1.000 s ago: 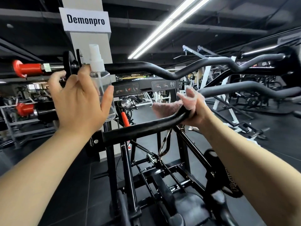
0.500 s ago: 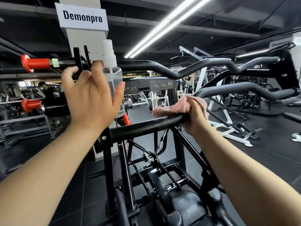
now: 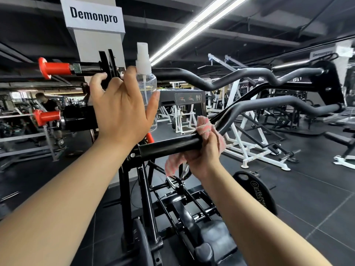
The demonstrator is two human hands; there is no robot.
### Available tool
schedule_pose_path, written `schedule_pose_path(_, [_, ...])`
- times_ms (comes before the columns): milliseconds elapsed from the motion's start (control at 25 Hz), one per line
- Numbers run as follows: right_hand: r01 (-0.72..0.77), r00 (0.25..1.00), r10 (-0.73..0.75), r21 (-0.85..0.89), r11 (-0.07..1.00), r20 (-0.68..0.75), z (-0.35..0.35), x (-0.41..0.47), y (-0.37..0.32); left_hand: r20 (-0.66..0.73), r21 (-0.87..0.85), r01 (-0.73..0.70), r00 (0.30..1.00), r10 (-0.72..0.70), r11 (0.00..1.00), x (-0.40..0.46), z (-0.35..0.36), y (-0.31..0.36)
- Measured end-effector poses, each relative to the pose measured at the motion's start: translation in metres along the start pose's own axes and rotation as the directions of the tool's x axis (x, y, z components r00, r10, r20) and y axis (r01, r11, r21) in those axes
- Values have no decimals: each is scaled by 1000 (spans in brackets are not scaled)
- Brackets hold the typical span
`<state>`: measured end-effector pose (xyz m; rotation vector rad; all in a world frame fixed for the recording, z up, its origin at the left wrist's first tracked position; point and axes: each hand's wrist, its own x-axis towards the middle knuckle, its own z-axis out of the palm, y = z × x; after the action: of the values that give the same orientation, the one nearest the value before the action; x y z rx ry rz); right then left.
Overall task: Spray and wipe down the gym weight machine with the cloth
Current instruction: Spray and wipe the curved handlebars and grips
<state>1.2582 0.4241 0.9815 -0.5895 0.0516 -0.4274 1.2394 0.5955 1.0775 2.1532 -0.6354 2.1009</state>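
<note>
A: Left hand [image 3: 123, 106] up at ten o'clock, fingers and thumb wrapped round a clear spray bottle [image 3: 147, 87], held upright, white pump nozzle on top.

B: Right hand [image 3: 203, 152] just right of centre, at about three o'clock, fingers clenched round the pink cloth [image 3: 206, 129] and the black handle bar [image 3: 169, 145] together. Cloth bunched over the top of the bar, a loose end hanging below at six o'clock of the grip.

A: Bar running from the machine's black frame [image 3: 146, 192] up toward two o'clock, bending into a grey wavy grip [image 3: 288, 103].

B: Red end caps [image 3: 54, 68] out at nine and ten o'clock, behind the bottle hand. White "Demonpro" sign [image 3: 94, 15] at eleven. Black weight plate [image 3: 257, 191] down at four o'clock, close by the right forearm.
</note>
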Motion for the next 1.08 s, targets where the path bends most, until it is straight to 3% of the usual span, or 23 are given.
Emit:
schedule_pose_path(120, [-41, 999, 41, -23, 999, 1, 9, -12, 22, -25, 4, -13, 1000, 13, 1000, 0, 0, 0])
schedule_pose_path(400, [-19, 978, 35, -80, 997, 206, 27, -50, 45, -66, 32, -24, 998, 26, 999, -2, 3, -1])
schedule_pose_path(480, [-39, 979, 65, -135, 990, 195, 35, -60, 51, -66, 34, -26, 997, 28, 999, -1, 3, -1])
schedule_pose_path(680, [-227, 973, 232, -152, 962, 11, 52, -72, 93, -75, 41, -33, 997, 36, 999, -2, 3, -1])
schedule_pose_path(800, [-235, 968, 245, -151, 960, 56, 49, -75, 88, -77, 53, -30, 996, 34, 998, -1, 2, -1])
schedule_pose_path(920, [-294, 935, 339, -301, 907, 108, 37, -87, 62, -65, 56, -30, 997, 34, 998, 0, 2, -1])
schedule_pose_path(1000, [-253, 930, 332, -376, 892, 161, 21, -93, 41, -74, 61, -40, 996, 44, 997, -1, 2, -1])
schedule_pose_path(1080, [-87, 980, 147, -374, 923, 135, 8, -92, 18, -80, 58, -43, 996, 47, 997, -1, 3, -2])
